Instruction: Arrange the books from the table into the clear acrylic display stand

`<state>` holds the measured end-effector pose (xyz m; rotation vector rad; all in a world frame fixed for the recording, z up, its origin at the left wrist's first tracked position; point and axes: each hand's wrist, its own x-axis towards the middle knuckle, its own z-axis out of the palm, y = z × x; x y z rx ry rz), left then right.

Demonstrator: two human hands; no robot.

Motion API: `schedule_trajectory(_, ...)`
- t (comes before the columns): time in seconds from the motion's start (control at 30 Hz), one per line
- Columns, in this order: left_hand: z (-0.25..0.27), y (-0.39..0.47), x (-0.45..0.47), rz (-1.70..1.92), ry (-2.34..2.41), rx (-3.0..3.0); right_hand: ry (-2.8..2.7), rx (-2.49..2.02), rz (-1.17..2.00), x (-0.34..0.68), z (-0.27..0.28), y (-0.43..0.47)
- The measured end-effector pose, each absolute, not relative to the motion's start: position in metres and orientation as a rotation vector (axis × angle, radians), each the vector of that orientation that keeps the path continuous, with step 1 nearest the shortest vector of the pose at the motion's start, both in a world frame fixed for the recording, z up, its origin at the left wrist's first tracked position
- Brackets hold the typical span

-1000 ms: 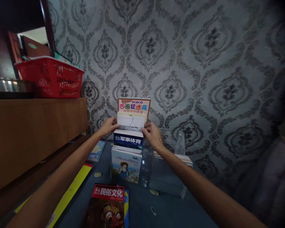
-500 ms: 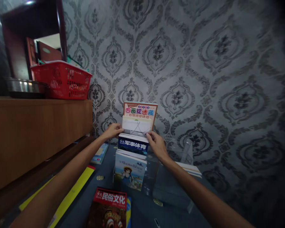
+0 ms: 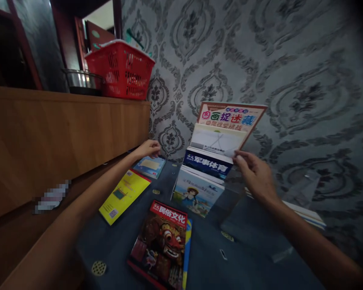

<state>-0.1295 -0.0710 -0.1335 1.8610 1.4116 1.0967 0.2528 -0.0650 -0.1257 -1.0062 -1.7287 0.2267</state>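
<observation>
A stepped stand holds upright books in rows, one behind another. At its front is a pale blue book (image 3: 196, 195) with a girl in a hat on the cover. Behind that stands a dark blue book (image 3: 208, 163), then a white-covered book (image 3: 218, 140), then a taller orange-bordered picture book (image 3: 228, 117). My right hand (image 3: 255, 175) pinches the right edge of the white-covered book low down, close to the dark blue one. My left hand (image 3: 149, 149) is off the stand to the left, empty, fingers loosely bent, just above a light blue book (image 3: 150, 166) lying flat.
A red-and-brown book (image 3: 163, 245) lies on the dark tabletop (image 3: 109, 249), over a blue-yellow one. A yellow book (image 3: 125, 195) lies at the left. A clear plastic stand (image 3: 308, 189) and more books are at right. A red basket (image 3: 121, 72) and metal pot (image 3: 81, 80) sit on the wooden cabinet (image 3: 63, 133).
My left hand has let go of the white-covered book and moved left, away from the stand. The right hand stays at the book's edge. The view has turned left and down.
</observation>
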Motion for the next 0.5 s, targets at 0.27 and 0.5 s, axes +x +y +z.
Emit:
schedule_trajectory(0.27,-0.226,-0.135,-0.201,0.825,1.995,1.815,-1.778,-1.078,0.011,0.248,-0.13,-0.12)
schedule_trajectory(0.5,-0.273,-0.217,-0.171,0.39,2.277,1.893,-1.714,-0.846,-0.261,0.226,-0.164,-0.17)
